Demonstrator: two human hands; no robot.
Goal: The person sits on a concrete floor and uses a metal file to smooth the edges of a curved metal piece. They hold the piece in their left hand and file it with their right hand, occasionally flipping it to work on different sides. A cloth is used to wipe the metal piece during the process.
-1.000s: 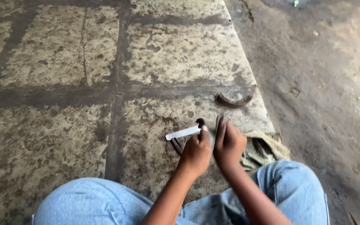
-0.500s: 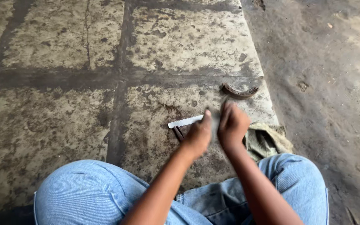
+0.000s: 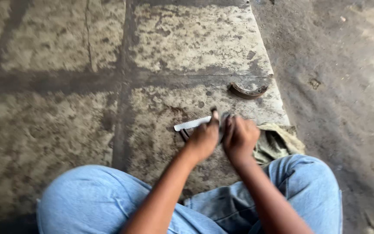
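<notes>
— Fingers of the left hand (image 3: 203,139): what do they grip?
— A pale flat toothed strip (image 3: 192,124), jutting left above the stained concrete floor (image 3: 66,86).
— And the right hand (image 3: 240,138)?
— Just beside it, curled shut; whether it holds anything, I cannot tell. A green rag (image 3: 278,143) lies right, a curved metal piece (image 3: 247,91) beyond.

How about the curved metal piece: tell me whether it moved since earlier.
No. The curved metal piece stays just below the dark joint, at the slab's right edge.
</notes>
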